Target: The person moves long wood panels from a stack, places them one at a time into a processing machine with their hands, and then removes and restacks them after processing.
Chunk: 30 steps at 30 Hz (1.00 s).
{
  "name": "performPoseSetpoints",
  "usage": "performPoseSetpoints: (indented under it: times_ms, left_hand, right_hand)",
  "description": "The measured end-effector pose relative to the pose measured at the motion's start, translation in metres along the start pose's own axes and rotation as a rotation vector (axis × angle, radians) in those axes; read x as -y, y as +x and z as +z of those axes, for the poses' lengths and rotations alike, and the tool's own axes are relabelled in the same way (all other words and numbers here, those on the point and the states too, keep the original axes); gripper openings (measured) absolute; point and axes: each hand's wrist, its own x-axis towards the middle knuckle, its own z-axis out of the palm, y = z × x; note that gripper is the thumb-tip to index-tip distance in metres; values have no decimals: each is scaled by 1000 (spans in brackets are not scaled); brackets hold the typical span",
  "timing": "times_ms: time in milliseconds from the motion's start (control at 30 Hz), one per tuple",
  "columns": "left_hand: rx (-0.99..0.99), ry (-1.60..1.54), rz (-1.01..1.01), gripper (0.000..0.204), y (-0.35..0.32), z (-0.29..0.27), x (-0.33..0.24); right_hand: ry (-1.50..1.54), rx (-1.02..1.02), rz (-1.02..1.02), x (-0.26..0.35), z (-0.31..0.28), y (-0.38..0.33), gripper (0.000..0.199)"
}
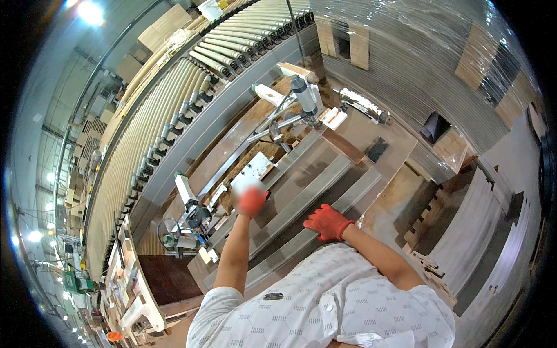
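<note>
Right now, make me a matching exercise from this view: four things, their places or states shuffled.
1. red-gloved left hand
2. red-gloved right hand
3. conveyor with pale cylindrical rollers
4. ribbed grey-brown stack in clear film

A. upper right
B. at a long grey strip, unblurred
C. runs from left to top
D. partly blurred, near a flat white plate

Pairs: 1-D, 2-B, 3-C, 4-A

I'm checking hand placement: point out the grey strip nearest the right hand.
It's the grey strip closest to the shirt: the right hand overlaps it in view, while the other grey strips lie farther from the shirt.
</note>
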Motion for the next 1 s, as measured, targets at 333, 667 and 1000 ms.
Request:
performPoseSetpoints:
  times_ms: [333, 667, 1000]
  left_hand:
    - [72, -124, -123, 52, -13, -6, 6]
    - [638, -558, -355, 77, 27, -52, 2]
    - [657, -525, -427, 75, 47, -124, -5]
  right_hand:
    - [30, -33, -11, 7, -2, 4, 53]
    - [-2, -97, -29, 1, 6, 1, 57]
    - [30, -130, -24, 2, 3, -8, 54]
